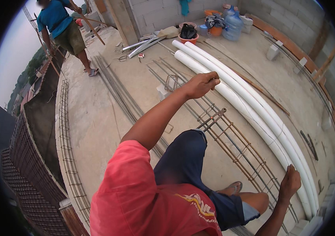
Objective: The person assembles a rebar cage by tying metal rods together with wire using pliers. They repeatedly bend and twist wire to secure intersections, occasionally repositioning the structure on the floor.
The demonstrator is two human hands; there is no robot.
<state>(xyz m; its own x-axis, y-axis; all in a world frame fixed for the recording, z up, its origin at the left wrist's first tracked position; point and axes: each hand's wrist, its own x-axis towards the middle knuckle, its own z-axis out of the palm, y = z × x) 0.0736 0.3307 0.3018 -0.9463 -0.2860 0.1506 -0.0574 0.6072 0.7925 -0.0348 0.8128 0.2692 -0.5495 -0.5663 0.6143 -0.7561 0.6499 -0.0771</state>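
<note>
My left hand [203, 85] is closed in a pinch above the upper ends of the long white pipes. My right hand [290, 182] is closed too, lower down and to the right, near the pipes' near ends. A thin wire [247, 111] runs in a loose line between the two hands, in front of the white pipes [259, 96]. Below the wire lies a rebar cage [234, 147] of long bars and square stirrups. Across its end rests a rusty hand tool [215, 118] that looks like pincers.
Loose rods [114, 84] lie to the left, and another rebar cage [66, 149] follows the slab's edge, with roofs below. A person in a blue shirt [59, 21] stands far left, holding a pole. Buckets and a large water bottle [232, 26] stand by the block wall.
</note>
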